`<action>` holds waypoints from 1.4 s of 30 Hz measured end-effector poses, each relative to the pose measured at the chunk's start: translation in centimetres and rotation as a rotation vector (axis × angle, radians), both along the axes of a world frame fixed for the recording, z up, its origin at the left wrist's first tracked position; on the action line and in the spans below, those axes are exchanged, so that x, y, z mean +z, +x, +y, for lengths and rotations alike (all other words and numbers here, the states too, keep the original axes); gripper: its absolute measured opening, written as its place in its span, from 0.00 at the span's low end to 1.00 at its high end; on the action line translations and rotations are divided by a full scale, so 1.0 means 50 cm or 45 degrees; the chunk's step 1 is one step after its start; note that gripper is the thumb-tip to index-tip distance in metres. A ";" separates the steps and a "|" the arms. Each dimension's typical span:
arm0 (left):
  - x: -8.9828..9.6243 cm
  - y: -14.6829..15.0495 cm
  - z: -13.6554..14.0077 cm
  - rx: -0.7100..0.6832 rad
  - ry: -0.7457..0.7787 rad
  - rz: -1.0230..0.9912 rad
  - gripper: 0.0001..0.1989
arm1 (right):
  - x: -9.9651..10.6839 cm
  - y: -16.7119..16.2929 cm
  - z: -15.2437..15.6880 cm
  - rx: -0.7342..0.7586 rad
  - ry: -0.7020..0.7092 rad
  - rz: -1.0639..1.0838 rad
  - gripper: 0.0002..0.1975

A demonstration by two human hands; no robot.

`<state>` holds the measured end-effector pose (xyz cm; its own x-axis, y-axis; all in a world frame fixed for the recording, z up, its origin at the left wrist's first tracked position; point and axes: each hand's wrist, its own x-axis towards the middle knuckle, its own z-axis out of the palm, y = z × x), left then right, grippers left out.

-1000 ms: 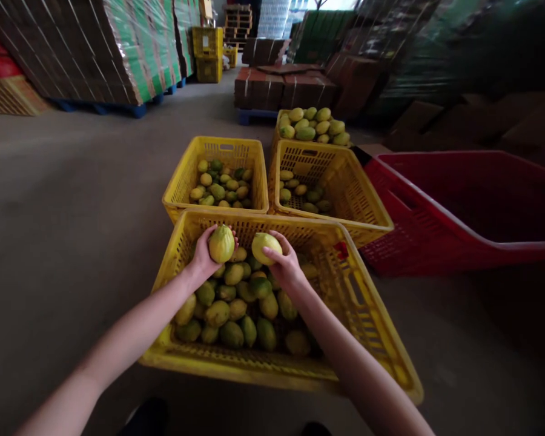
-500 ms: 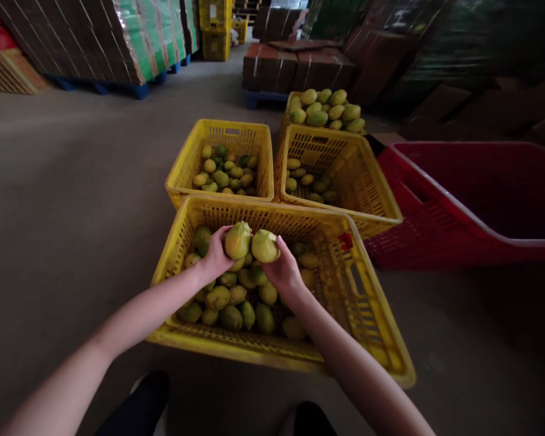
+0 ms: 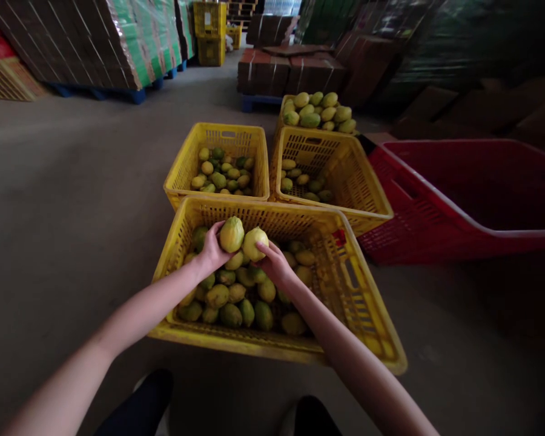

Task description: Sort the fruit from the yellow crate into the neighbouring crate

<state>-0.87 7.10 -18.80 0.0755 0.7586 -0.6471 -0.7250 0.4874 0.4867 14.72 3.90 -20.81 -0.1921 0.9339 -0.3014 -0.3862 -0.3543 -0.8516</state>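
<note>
Fruits are touching above the near crate (image 3: 200, 209): we are gripping a greener fruit (image 3: 231, 234) in our left hand (image 3: 211, 251) and a yellower fruit (image 3: 253, 242) in our right hand (image 3: 272, 263), side by side as if comparing them.

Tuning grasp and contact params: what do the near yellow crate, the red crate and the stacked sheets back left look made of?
Near yellow crate: looks like moulded plastic, slightly glossy, with lattice-perforated walls. Red crate: likely the same kind of plastic, ribbed side, smooth rim. Stacked sheets: probably corrugated cardboard, brown layered edges, shiny clear wrap over green print.
</note>
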 end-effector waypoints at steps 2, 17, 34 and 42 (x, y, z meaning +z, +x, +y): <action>-0.007 0.001 0.005 -0.048 0.027 -0.023 0.11 | 0.007 0.005 0.001 0.052 -0.115 0.052 0.20; -0.034 -0.004 0.013 -0.661 0.152 0.033 0.29 | -0.002 0.038 0.020 0.151 -0.469 0.028 0.30; 0.010 -0.012 -0.006 -0.498 0.745 0.751 0.31 | 0.019 0.090 0.011 -0.300 0.365 -0.581 0.32; 0.024 -0.012 -0.019 -0.625 1.110 1.034 0.31 | 0.012 0.090 -0.007 -0.385 0.988 -1.110 0.23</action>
